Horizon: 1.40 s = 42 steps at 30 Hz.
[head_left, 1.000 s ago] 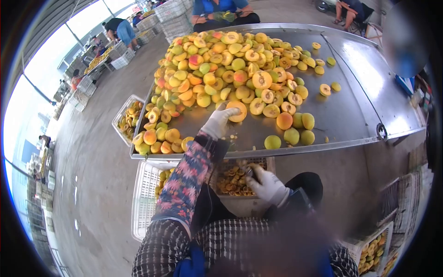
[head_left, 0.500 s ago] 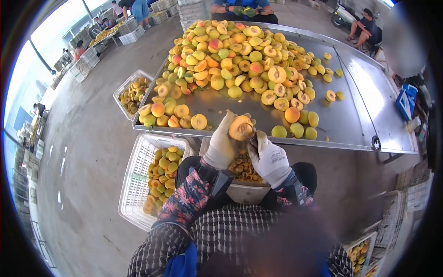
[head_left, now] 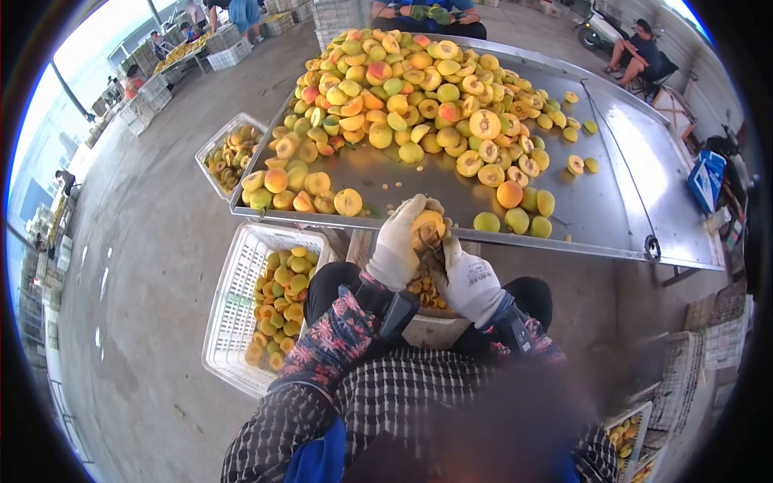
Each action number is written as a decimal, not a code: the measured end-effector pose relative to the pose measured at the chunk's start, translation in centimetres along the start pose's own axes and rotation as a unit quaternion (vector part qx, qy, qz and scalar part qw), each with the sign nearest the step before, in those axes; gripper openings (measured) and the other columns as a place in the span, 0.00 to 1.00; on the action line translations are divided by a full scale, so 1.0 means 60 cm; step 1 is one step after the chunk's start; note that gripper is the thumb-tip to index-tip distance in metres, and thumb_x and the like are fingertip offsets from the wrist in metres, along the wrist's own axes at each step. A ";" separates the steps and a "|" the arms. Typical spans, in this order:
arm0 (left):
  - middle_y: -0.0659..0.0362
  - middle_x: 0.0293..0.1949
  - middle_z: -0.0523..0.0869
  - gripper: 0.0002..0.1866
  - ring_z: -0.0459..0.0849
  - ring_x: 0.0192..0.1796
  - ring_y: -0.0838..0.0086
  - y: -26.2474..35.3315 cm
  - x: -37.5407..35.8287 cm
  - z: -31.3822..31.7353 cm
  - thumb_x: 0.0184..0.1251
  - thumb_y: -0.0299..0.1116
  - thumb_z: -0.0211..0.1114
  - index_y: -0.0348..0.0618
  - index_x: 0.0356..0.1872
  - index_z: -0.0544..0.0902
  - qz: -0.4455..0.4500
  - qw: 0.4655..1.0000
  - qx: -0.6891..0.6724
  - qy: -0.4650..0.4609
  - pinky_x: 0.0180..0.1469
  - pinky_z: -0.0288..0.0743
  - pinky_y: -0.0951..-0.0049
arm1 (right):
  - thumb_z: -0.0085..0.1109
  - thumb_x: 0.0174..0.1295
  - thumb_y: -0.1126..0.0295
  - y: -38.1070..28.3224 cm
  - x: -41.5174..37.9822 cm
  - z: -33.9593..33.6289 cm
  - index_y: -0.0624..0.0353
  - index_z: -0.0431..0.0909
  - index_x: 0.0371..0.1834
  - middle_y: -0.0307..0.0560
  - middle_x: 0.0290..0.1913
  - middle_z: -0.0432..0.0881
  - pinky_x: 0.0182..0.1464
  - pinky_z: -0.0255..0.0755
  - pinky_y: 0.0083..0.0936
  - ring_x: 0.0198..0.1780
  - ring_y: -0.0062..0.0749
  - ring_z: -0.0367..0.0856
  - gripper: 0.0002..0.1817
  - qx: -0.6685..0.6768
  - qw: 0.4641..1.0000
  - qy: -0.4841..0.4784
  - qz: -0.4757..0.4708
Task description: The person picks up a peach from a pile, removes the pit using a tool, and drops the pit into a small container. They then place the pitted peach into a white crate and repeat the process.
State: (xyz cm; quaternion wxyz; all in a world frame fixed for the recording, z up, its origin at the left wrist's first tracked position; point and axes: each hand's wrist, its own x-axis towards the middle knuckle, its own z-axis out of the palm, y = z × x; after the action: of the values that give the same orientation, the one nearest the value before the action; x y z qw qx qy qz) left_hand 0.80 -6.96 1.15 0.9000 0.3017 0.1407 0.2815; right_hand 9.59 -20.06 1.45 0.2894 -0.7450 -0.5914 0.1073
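Note:
My left hand (head_left: 400, 245), in a white glove, is closed around a yellow peach half (head_left: 427, 229) with its cut face up. Gloved in white too, my right hand (head_left: 469, 280) is closed on a small pitting tool, its metal end against the peach; the grip hides most of it. Below both hands, a box (head_left: 435, 332) between my knees holds peach pits and scraps (head_left: 428, 291). Just ahead, a large pile of whole and halved peaches (head_left: 403, 105) lies on the metal table (head_left: 616, 185).
A white crate (head_left: 229, 322) of peach halves stands at my left, and another crate (head_left: 211, 183) is beside the table's left edge. A person in blue (head_left: 431, 14) sits across the table. At the far right sits another person (head_left: 640, 52). Stacked crates (head_left: 676, 378) stand at lower right.
The peach half has turned and tilted in my left hand, and its centre looks more hidden by the right hand's tool. Both hands stay close together; the view has shifted slightly.

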 end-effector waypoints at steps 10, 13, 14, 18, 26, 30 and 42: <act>0.56 0.37 0.85 0.17 0.84 0.39 0.70 0.032 0.008 -0.004 0.72 0.41 0.58 0.34 0.40 0.82 -0.047 0.959 0.275 -0.043 0.44 0.77 0.72 | 0.52 0.64 0.72 0.026 0.003 0.002 0.69 0.70 0.57 0.72 0.49 0.76 0.40 0.72 0.41 0.42 0.56 0.78 0.19 0.109 0.986 -0.122 0.002; 0.55 0.34 0.85 0.17 0.84 0.38 0.70 0.035 0.021 -0.016 0.71 0.42 0.59 0.34 0.39 0.82 -0.067 0.948 0.306 -0.056 0.41 0.78 0.72 | 0.51 0.67 0.71 0.056 0.003 0.024 0.70 0.68 0.57 0.55 0.35 0.79 0.36 0.72 0.39 0.32 0.49 0.79 0.18 0.097 0.980 -0.026 -0.172; 0.55 0.34 0.85 0.17 0.84 0.38 0.69 0.031 0.022 -0.018 0.71 0.42 0.59 0.34 0.39 0.82 -0.076 0.961 0.260 -0.047 0.40 0.78 0.71 | 0.51 0.69 0.67 0.063 0.004 0.045 0.67 0.69 0.55 0.50 0.30 0.77 0.31 0.70 0.35 0.27 0.43 0.76 0.17 0.217 0.968 -0.049 -0.117; 0.54 0.36 0.84 0.15 0.85 0.40 0.63 0.008 0.026 -0.011 0.70 0.42 0.60 0.37 0.39 0.80 -0.079 0.989 0.121 0.007 0.41 0.80 0.66 | 0.49 0.74 0.56 0.019 0.004 0.007 0.57 0.72 0.47 0.38 0.21 0.71 0.17 0.61 0.22 0.15 0.22 0.68 0.15 0.605 0.736 -0.208 0.223; 0.56 0.39 0.83 0.15 0.84 0.41 0.61 0.000 0.027 0.004 0.70 0.46 0.60 0.44 0.41 0.78 -0.115 0.993 -0.015 0.030 0.42 0.80 0.62 | 0.43 0.75 0.53 0.064 0.002 0.034 0.58 0.73 0.49 0.34 0.20 0.64 0.15 0.53 0.17 0.12 0.18 0.58 0.19 0.854 0.391 -0.291 0.181; 0.57 0.39 0.83 0.15 0.84 0.42 0.60 -0.008 0.032 0.005 0.70 0.47 0.59 0.45 0.41 0.78 -0.138 0.987 -0.066 0.042 0.43 0.80 0.61 | 0.42 0.76 0.53 0.069 -0.007 0.033 0.59 0.74 0.49 0.33 0.21 0.64 0.15 0.53 0.17 0.12 0.17 0.58 0.20 0.877 0.353 -0.303 0.123; 0.54 0.35 0.86 0.08 0.85 0.37 0.61 0.149 0.034 -0.086 0.63 0.36 0.66 0.45 0.38 0.86 0.320 0.538 0.742 0.240 0.41 0.78 0.65 | 0.50 0.72 0.61 0.099 -0.033 0.018 0.55 0.70 0.44 0.37 0.21 0.71 0.16 0.61 0.18 0.14 0.22 0.67 0.10 0.583 0.753 -0.159 0.261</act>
State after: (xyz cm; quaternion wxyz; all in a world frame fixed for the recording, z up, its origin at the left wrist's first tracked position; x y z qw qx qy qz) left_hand -3.52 2.54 2.54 0.1365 0.8074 0.4041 0.4076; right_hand 13.35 -22.41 -3.07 0.5298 -0.5296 -0.2349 0.6194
